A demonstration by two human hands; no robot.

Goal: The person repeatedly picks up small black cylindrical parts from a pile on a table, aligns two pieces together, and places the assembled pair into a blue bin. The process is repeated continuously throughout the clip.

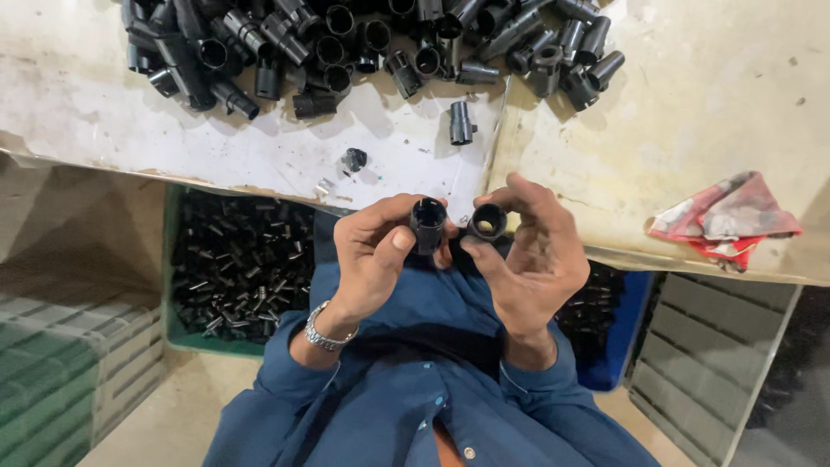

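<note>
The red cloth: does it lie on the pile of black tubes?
No, the red cloth lies alone at the table's right edge, apart from the tubes.

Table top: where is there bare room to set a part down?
The table is bare left, below the pile of black tubes. Another patch lies right, between the pile and the red cloth. The far edge is crowded; one loose tube stands near the middle.

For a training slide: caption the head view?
Left hand and right hand each hold a black tube below a pile.
</note>
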